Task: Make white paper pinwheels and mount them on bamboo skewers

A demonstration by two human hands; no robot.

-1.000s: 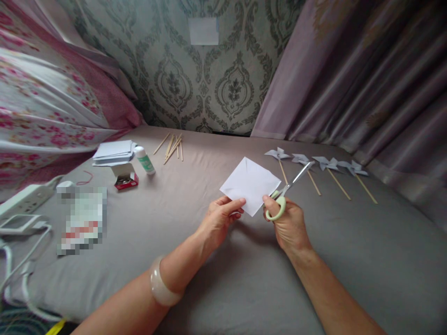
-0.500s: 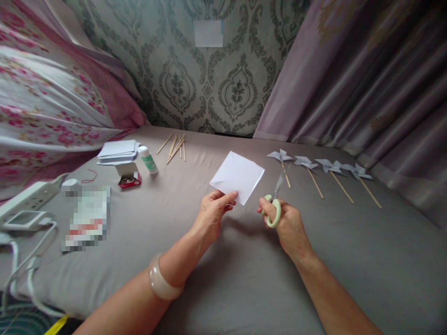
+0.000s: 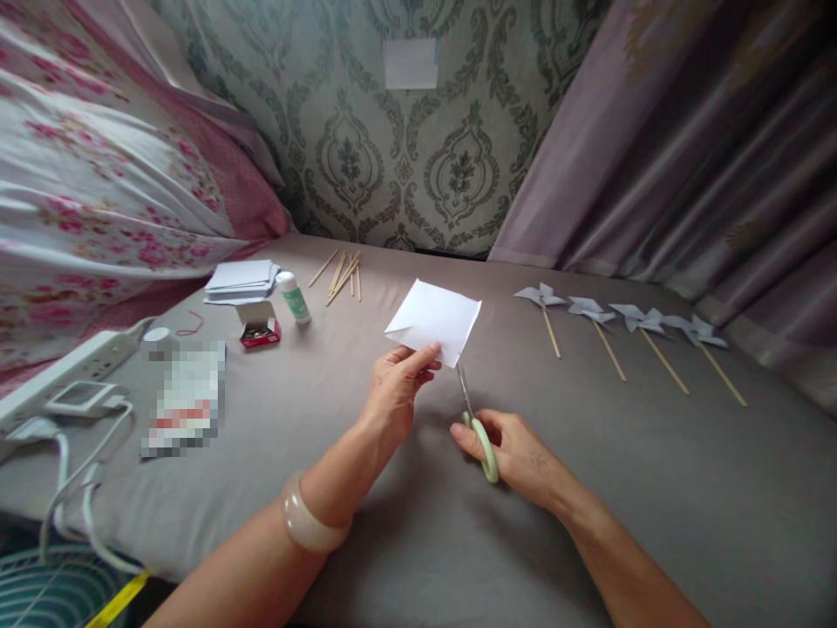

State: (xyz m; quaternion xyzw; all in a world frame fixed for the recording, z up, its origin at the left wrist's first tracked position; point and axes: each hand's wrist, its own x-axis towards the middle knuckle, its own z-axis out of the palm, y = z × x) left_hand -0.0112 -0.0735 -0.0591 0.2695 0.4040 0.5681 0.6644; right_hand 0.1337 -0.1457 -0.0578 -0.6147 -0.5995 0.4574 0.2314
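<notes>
Above a grey bed sheet (image 3: 327,419), near the middle of the view, holds a white paper square (image 3: 435,318) off the surface with the left hand (image 3: 396,392), thumb and fingers pinched on its lower corner. Grips pale green-handled scissors (image 3: 472,420) in the right hand (image 3: 516,453), fingers closed around the loops, just below and right of the paper. Points the blades up and slightly left, tips touching or almost touching the paper's lower edge; cannot tell whether the blades are parted. Wears a pale bangle (image 3: 304,523) on the left wrist. Further back on the sheet, to the right: four paper pinwheels (image 3: 585,307) on wooden sticks, laid in a row. To the left: loose wooden sticks (image 3: 341,277), a glue stick (image 3: 293,296), a stack of white paper (image 3: 241,279) and a small open red box (image 3: 260,330). At far left: a white power strip (image 3: 71,371) with cables.
</notes>
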